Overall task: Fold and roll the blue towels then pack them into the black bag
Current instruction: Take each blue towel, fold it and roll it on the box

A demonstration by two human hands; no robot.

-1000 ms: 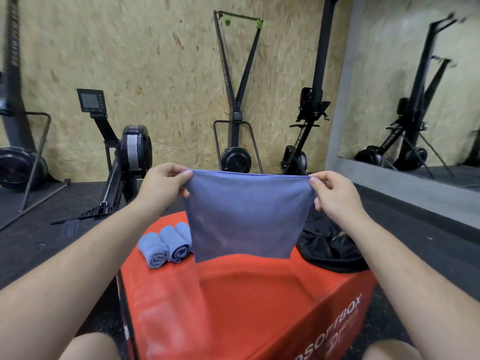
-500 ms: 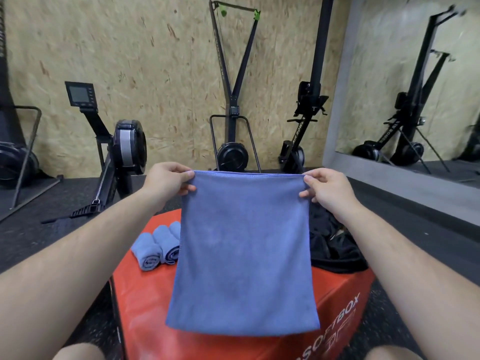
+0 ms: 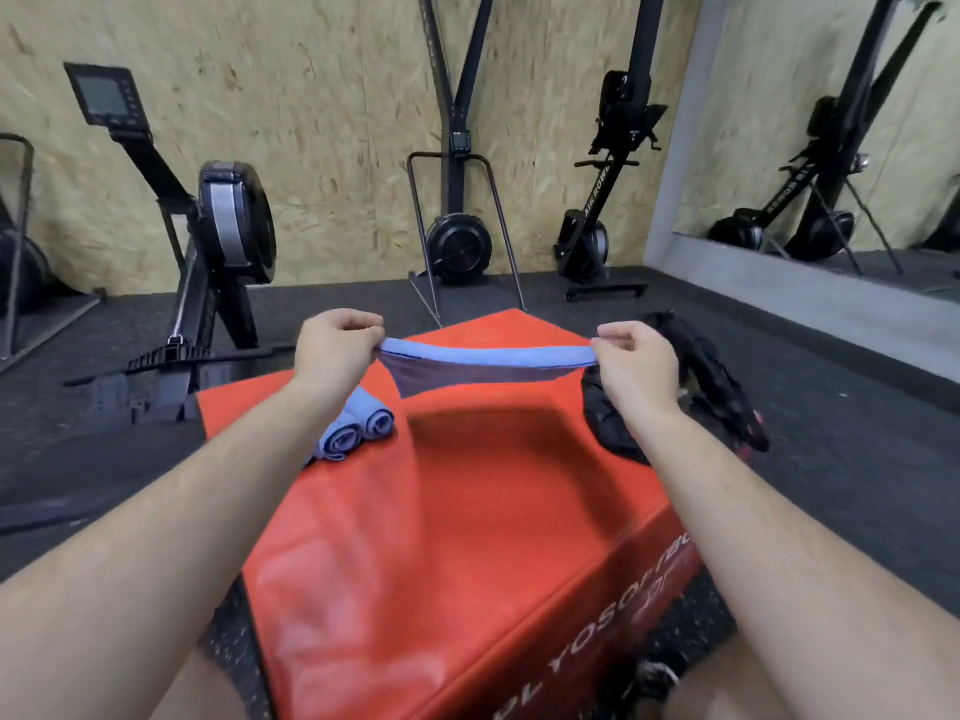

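**A:** Lighting status?
**B:** I read even, moderately bright light from above. The towel (image 3: 483, 358) casts a soft shadow on the red box (image 3: 467, 537), and there is a pale sheen on its near left face.
**A:** Sharpness?
**B:** Slight motion blur throughout (the black bag (image 3: 722, 387) is worst). Wide-angle bowing at the edges.

Blue towel stretched in the air; rolled towels and black bag on the red box.

The blue towel (image 3: 483, 363) hangs taut above the far half of the red box (image 3: 493, 511), pinched at one end by the left hand (image 3: 337, 350) and at the other by the right hand (image 3: 636, 361). It is seen almost edge-on, so only a light hem and a darker strip beneath show. The rolled towels (image 3: 358, 431) lie side by side near the box's left edge, spiral ends towards the camera, partly hidden by the left forearm. The black bag (image 3: 696, 376) lies crumpled at the far right edge, spilling over it.
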